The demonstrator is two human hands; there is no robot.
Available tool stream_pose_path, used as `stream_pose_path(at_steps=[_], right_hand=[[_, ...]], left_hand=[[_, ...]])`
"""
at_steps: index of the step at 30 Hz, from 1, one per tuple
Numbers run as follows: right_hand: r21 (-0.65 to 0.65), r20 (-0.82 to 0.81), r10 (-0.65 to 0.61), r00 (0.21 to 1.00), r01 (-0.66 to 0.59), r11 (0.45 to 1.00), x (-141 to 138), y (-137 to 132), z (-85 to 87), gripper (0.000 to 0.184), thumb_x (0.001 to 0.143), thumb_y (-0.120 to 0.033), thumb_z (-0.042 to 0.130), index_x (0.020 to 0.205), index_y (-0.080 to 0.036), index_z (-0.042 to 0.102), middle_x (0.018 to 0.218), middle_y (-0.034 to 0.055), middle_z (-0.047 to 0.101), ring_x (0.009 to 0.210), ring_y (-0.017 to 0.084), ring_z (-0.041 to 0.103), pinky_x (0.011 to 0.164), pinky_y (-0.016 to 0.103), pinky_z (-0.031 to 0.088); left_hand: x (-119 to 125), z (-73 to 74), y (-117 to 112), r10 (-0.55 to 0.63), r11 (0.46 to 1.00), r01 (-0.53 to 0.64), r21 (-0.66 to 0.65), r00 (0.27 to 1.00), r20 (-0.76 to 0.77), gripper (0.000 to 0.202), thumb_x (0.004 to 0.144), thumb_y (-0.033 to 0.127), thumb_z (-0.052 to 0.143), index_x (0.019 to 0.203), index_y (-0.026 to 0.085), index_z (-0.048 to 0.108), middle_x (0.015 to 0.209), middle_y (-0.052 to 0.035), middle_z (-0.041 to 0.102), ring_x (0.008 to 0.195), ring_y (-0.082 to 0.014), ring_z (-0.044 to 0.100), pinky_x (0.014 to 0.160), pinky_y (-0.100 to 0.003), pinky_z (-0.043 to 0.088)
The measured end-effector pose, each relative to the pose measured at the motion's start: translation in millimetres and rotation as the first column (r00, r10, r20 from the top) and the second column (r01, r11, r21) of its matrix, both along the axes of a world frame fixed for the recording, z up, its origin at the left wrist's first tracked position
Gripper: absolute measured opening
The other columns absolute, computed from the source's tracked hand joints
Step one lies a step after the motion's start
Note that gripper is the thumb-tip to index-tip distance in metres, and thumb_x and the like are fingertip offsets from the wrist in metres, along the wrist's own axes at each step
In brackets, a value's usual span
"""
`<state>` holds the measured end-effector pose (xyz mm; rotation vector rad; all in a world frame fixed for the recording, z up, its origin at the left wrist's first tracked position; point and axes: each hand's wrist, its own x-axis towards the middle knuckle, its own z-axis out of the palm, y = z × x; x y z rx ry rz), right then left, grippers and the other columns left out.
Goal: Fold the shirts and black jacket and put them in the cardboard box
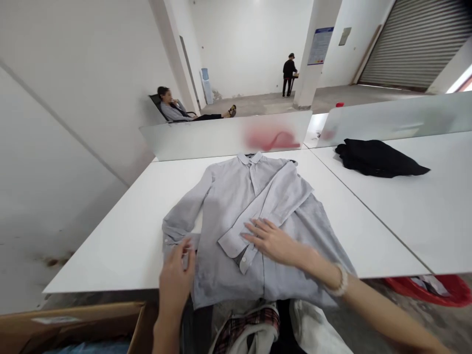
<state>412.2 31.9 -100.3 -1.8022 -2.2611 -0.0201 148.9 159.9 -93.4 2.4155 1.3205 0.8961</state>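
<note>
A light grey button-up shirt (236,196) lies front-up on the white table (121,236), collar away from me, hem hanging over the near edge. Its right sleeve is folded across the chest. My right hand (271,239) rests flat on that folded sleeve near the cuff, fingers stretched out; a beaded bracelet sits on the wrist. My left hand (177,275) pinches the cuff of the other sleeve at the shirt's lower left corner, fingers closed on the fabric.
A black garment (376,157) lies on the adjoining table to the right. Frosted dividers (206,137) stand along the far edge. A cardboard box (70,324) is at lower left, a red basket (438,290) at lower right. One person reclines in a chair; another stands far back.
</note>
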Motion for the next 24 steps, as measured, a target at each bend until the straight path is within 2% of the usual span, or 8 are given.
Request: stream_pose_path(at_steps=[3, 6, 9, 12, 15, 17, 21, 24], right_hand=[[0.026, -0.065, 0.021, 0.998, -0.02, 0.999, -33.6, -17.6, -4.9, 0.052, 0.095, -0.035, 0.04, 0.146, -0.032, 0.028, 0.151, 0.0036, 0.027, 0.141, 0.025, 0.02, 0.11, 0.051, 0.032], [-0.026, -0.093, -0.08, 0.992, 0.077, 0.997, -57.1, -16.3, -26.3, 0.058, 0.092, -0.047, 0.043, 0.146, -0.029, 0.031, 0.15, 0.007, 0.027, 0.14, 0.028, 0.023, 0.107, 0.052, 0.037], [-0.056, -0.101, -0.153, 0.983, 0.148, 0.987, -63.3, -9.1, -43.4, 0.054, 0.092, -0.05, 0.04, 0.142, -0.031, 0.038, 0.15, 0.0068, 0.027, 0.138, 0.03, 0.026, 0.107, 0.053, 0.036], [-0.063, -0.121, -0.146, 0.982, 0.139, 0.988, -61.0, -8.7, -42.1, 0.046, 0.094, -0.048, 0.038, 0.138, -0.038, 0.042, 0.151, 0.0041, 0.026, 0.138, 0.029, 0.026, 0.106, 0.053, 0.035], [-0.053, -0.157, -0.128, 0.979, 0.121, 0.991, -59.5, -13.8, -32.6, 0.043, 0.096, -0.043, 0.038, 0.138, -0.039, 0.042, 0.152, 0.0042, 0.026, 0.139, 0.03, 0.026, 0.107, 0.052, 0.033], [-0.048, -0.184, -0.125, 0.975, 0.118, 0.992, -60.1, -16.5, -28.6, 0.042, 0.096, -0.041, 0.04, 0.138, -0.037, 0.043, 0.152, 0.0054, 0.026, 0.139, 0.03, 0.024, 0.108, 0.051, 0.03], [-0.039, -0.216, -0.126, 0.968, 0.12, 0.992, -61.7, -17.1, -28.6, 0.043, 0.095, -0.041, 0.042, 0.137, -0.035, 0.044, 0.152, 0.0061, 0.028, 0.14, 0.029, 0.022, 0.109, 0.05, 0.028], [-0.027, -0.235, -0.111, 0.966, 0.107, 0.994, -61.5, -16.6, -28.8, 0.043, 0.096, -0.043, 0.039, 0.139, -0.035, 0.042, 0.151, 0.007, 0.029, 0.139, 0.028, 0.023, 0.11, 0.05, 0.026]], left_hand=[[-16.8, -2.6, 29.3, 0.064, 0.998, -0.067, -0.007, 0.969, -0.237, 0.046, 0.088, 0.042, 0.039, 0.124, 0.017, 0.054, 0.105, -0.0111, 0.06, 0.096, -0.0255, 0.059, 0.085, -0.038, 0.048], [-13.0, -3.9, 43.3, -0.011, 0.996, -0.032, -0.089, 0.895, -0.446, 0.05, 0.09, 0.046, 0.034, 0.131, 0.021, 0.049, 0.107, -0.0114, 0.058, 0.092, -0.0262, 0.061, 0.078, -0.037, 0.048], [-3.5, 3.1, 48.0, -0.075, 0.984, -0.022, -0.179, 0.85, -0.521, 0.055, 0.09, 0.055, 0.03, 0.129, 0.021, 0.049, 0.115, -0.0118, 0.059, 0.091, -0.0281, 0.063, 0.073, -0.036, 0.048], [2.3, 10.7, 53.7, -0.084, 0.978, -0.045, -0.203, 0.808, -0.583, 0.059, 0.09, 0.058, 0.027, 0.131, 0.02, 0.043, 0.113, -0.013, 0.062, 0.092, -0.0312, 0.063, 0.074, -0.038, 0.046], [4.0, 12.8, 65.4, -0.153, 0.968, -0.015, -0.25, 0.756, -0.637, 0.052, 0.093, 0.048, 0.021, 0.136, 0.024, 0.038, 0.113, -0.0122, 0.064, 0.096, -0.0308, 0.063, 0.075, -0.037, 0.045], [3.9, 12.5, 74.3, -0.158, 0.96, -0.03, -0.279, 0.761, -0.629, 0.048, 0.093, 0.045, 0.02, 0.128, 0.024, 0.044, 0.11, -0.0113, 0.066, 0.095, -0.0298, 0.064, 0.074, -0.036, 0.044], [0.4, 11.5, 86.9, -0.052, 0.958, -0.116, -0.262, 0.829, -0.557, 0.042, 0.089, 0.053, 0.026, 0.103, 0.022, 0.052, 0.087, -0.0093, 0.069, 0.08, -0.0296, 0.065, 0.066, -0.034, 0.042], [-7.2, 13.1, 97.0, -0.005, 0.909, -0.144, -0.391, 0.934, -0.356, 0.032, 0.082, 0.052, 0.039, 0.084, 0.022, 0.05, 0.058, -0.0017, 0.06, 0.058, -0.0243, 0.059, 0.058, -0.031, 0.04]])
